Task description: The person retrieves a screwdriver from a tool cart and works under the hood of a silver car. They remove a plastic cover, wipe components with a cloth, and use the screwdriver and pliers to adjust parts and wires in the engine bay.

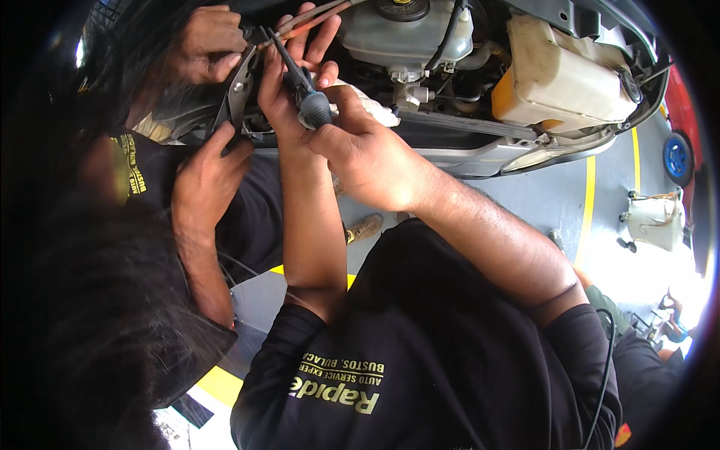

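Your right hand [367, 161] is closed on a blue-grey-handled screwdriver [300, 79] whose shaft slants up-left to reddish cables [315, 16]. Your left hand [289, 71], fingers spread, steadies those cables by the engine bay's [450, 146] front edge. A co-worker's hands work metal pliers [236, 94] just left.

A black shirt [420, 352] with pushed-up sleeves and pale yellow chest print; forearms and hands bare.

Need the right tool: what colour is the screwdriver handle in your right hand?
Dark blue-grey handle, gripped by the right hand; head view.
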`<state>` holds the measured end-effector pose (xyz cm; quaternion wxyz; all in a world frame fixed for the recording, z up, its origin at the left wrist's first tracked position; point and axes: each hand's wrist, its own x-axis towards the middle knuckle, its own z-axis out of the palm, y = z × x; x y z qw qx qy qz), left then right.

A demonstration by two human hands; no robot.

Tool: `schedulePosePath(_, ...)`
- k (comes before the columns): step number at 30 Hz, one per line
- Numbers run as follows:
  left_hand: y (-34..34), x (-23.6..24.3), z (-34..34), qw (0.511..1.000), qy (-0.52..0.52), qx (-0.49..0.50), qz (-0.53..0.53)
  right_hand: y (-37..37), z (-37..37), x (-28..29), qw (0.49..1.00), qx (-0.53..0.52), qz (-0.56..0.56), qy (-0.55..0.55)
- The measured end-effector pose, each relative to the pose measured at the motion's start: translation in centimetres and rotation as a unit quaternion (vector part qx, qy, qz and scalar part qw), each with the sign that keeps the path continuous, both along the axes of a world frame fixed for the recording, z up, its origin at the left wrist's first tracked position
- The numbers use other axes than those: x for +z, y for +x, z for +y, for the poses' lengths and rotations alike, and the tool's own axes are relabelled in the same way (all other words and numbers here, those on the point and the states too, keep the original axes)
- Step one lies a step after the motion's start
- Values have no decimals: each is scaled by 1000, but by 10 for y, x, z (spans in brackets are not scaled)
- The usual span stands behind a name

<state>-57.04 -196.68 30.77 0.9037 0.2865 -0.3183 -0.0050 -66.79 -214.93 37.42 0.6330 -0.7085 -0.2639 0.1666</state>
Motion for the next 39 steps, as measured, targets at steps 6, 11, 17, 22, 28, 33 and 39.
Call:
schedulePosePath(6, -7, 6, 3, 999, 11, 37, 32, -3, 3, 4, 993, -17, 118, -3)
schedulePosePath(11, -11, 6, 5, 999, -9, 7, 35, -5, 3, 1, 997, -3, 82, -9)
schedulePosePath(17, -15, 12, 1, 997, -45, -2, 59, -1, 5, 3, 990, 1, 140, 1)
schedulePosePath(22, -26, 18, -6, 994, -65, 0, 83, -6, 4, -1, 991, 5, 132, 5)
schedulePosePath(28, -27, 25, -9, 991, -80, -9, 109, -2, 3, -5, 997, 3, 79, 20)
schedulePosePath(33, -21, 24, -8, 996, -5, 33, 85, 0, -2, 0, 985, -4, 173, 11)
schedulePosePath(39, -24, 13, -11, 992, -14, 54, 111, 1, -13, 6, 983, 33, 178, -32)
